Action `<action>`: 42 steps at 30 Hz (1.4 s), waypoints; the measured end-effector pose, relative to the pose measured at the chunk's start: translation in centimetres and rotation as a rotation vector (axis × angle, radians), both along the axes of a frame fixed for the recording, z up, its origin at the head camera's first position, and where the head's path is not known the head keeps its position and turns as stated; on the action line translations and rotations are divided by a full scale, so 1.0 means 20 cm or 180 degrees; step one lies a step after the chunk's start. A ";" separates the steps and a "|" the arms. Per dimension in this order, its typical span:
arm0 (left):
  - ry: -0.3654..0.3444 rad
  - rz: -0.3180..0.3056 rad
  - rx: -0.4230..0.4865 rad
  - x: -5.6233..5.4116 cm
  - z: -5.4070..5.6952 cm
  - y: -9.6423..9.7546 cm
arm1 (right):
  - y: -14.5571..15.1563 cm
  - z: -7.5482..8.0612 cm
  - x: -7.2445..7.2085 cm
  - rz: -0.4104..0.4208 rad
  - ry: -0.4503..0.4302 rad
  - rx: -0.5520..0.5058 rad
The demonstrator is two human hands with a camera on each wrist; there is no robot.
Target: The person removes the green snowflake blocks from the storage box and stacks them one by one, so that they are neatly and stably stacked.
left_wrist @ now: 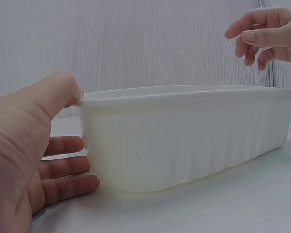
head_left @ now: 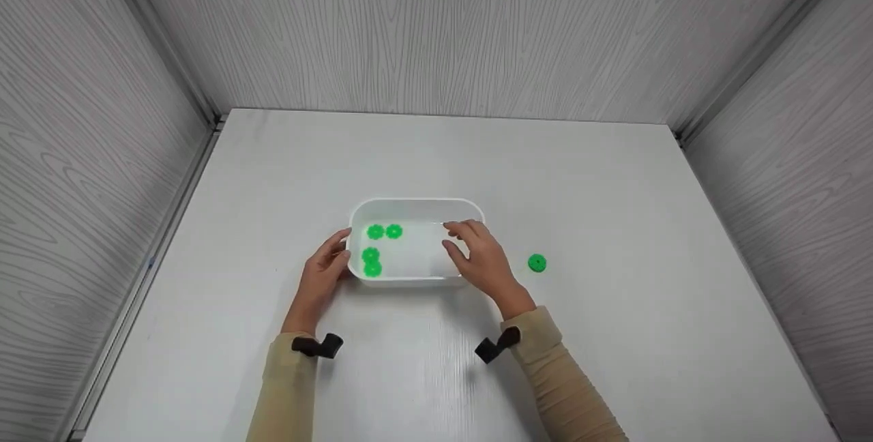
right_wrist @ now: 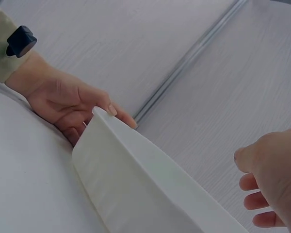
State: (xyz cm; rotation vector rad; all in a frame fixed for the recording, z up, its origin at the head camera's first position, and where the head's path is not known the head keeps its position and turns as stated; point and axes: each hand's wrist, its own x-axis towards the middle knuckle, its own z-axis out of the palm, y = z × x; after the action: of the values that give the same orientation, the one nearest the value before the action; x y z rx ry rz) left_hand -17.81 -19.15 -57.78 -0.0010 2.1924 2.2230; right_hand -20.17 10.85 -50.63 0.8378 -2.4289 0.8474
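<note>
Left hand (left_wrist: 26, 141) apparently grips white tub (left_wrist: 184, 138); right hand (head_left: 483, 256) hovers above.

Soft, even light falls from above, leaving the white table (head_left: 614, 189) brighter than the grey walls (head_left: 382, 33) around it. Faint shadows with fuzzy edges lie below the right hand (head_left: 483, 261) and to the left of the right sleeve (head_left: 563, 380). A thin pinkish streak of light tints the head view's top edge. There, the green discs (head_left: 372, 269) look vivid, their fine detail smeared. In both wrist views, the white tray (left_wrist: 184, 136) and wall grain look pale and soft.
</note>
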 end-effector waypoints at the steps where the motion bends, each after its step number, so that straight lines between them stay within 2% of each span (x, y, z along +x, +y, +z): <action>1: 0.0013 -0.0001 0.0006 0.00 0.00 0.00 | -0.01 0.00 0.00 0.0025 -0.0006 0.0014; 15: -0.0035 0.0049 -0.0057 0.00 0.00 0.00 | -0.13 0.00 -0.05 0.0323 0.0012 0.0072; 23: 0.0013 0.0059 -0.0094 0.01 -0.01 -0.01 | -0.19 0.00 -0.06 0.0419 -0.0120 0.0161; 27: -0.0017 -0.0003 0.0002 0.00 0.01 0.00 | -0.23 -0.01 -0.07 0.0463 -0.0147 0.0178; 31: -0.0084 -0.0083 0.0212 0.02 0.06 0.01 | -0.27 -0.02 -0.08 0.0513 -0.0277 0.0247; 35: -0.0070 -0.0112 0.0136 0.04 0.11 0.01 | -0.30 -0.03 -0.09 0.0578 -0.0530 0.0294; 38: -0.0075 -0.0089 0.0091 0.03 0.08 0.01 | -0.32 -0.03 -0.11 0.0628 -0.0710 0.0326; 42: -0.0099 -0.0029 0.0048 0.00 0.02 0.00 | -0.34 -0.04 -0.13 0.0671 -0.0941 0.0382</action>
State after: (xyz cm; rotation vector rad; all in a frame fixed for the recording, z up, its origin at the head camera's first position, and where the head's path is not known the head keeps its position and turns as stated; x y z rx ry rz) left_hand -17.79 -19.18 -57.33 -0.0251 2.1558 2.2191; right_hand -22.69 4.01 -51.43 1.0971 -2.7038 0.9691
